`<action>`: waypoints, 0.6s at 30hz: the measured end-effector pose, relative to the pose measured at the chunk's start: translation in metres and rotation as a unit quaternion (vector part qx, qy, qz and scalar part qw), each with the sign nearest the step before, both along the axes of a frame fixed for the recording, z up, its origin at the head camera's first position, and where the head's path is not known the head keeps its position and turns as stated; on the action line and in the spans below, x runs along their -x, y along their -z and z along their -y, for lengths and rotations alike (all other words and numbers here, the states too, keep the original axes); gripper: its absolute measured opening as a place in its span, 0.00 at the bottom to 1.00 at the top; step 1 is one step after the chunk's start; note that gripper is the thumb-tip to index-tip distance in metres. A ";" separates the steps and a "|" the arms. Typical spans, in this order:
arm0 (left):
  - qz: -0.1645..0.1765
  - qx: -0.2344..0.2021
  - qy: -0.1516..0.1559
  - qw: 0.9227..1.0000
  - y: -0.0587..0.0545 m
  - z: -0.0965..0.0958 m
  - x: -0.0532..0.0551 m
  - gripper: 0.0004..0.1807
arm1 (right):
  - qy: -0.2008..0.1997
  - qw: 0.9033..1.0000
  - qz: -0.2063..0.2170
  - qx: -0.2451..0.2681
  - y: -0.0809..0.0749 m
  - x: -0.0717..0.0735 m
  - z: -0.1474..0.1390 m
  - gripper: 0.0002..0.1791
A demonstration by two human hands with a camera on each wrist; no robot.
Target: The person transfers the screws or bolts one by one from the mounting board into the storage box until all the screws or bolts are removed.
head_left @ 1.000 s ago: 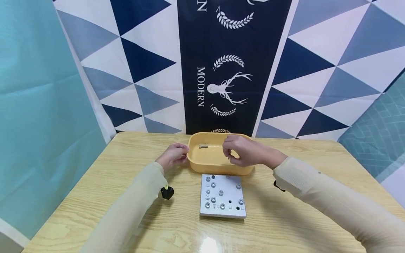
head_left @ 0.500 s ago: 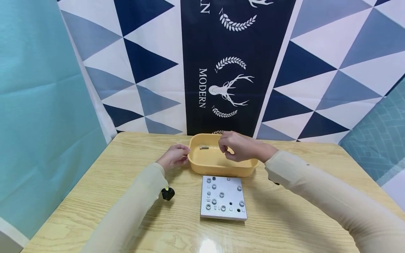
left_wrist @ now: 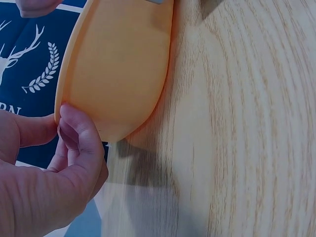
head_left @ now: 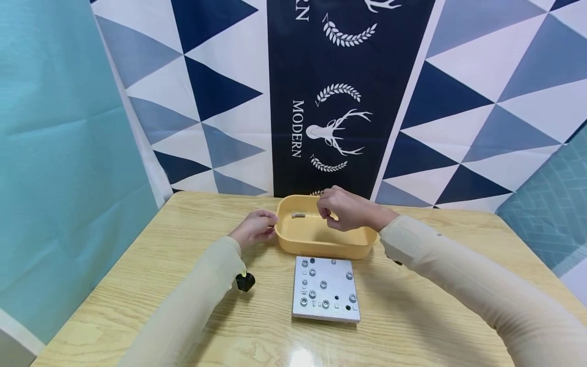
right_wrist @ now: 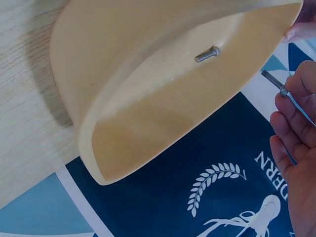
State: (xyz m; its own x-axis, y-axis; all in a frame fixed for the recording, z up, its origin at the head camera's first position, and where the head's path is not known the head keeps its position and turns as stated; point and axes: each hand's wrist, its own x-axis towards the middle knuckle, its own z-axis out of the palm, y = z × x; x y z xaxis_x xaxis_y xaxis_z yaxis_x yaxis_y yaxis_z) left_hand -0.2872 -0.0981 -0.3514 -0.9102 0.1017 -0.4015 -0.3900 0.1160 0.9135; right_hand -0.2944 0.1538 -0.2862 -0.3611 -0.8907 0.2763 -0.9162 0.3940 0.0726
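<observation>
A metal plate (head_left: pixel 326 289) fronts a tray (head_left: pixel 327 248) containing one screw (head_left: pixel 298 215); left hand (head_left: pixel 254 226) pinches the rim (left_wrist: pixel 60 84), right hand (head_left: pixel 344 208) another screw (right_wrist: pixel 273 80), apparently above the tray.

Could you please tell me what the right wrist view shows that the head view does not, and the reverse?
Only the right wrist view shows the threaded screw pinched by the right hand. Only the head view shows the metal plate and the cream sleeves. Both show the yellow bin, the loose screw inside it, the right hand, at least part of the left hand, the wood-grain table and the deer-patterned backdrop.
</observation>
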 end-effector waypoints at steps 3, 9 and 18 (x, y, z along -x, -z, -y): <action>-0.003 -0.003 0.003 1.000 0.000 0.001 0.001 0.07 | 0.001 1.000 0.000 0.004 0.001 0.006 -0.001 0.07; -0.001 0.004 0.001 1.000 0.004 0.000 0.003 0.08 | 0.016 1.000 0.020 -0.008 0.000 0.015 0.000 0.06; 0.002 -0.001 -0.004 1.000 0.001 0.000 0.000 0.08 | 0.026 0.998 0.016 -0.047 -0.008 0.034 0.007 0.08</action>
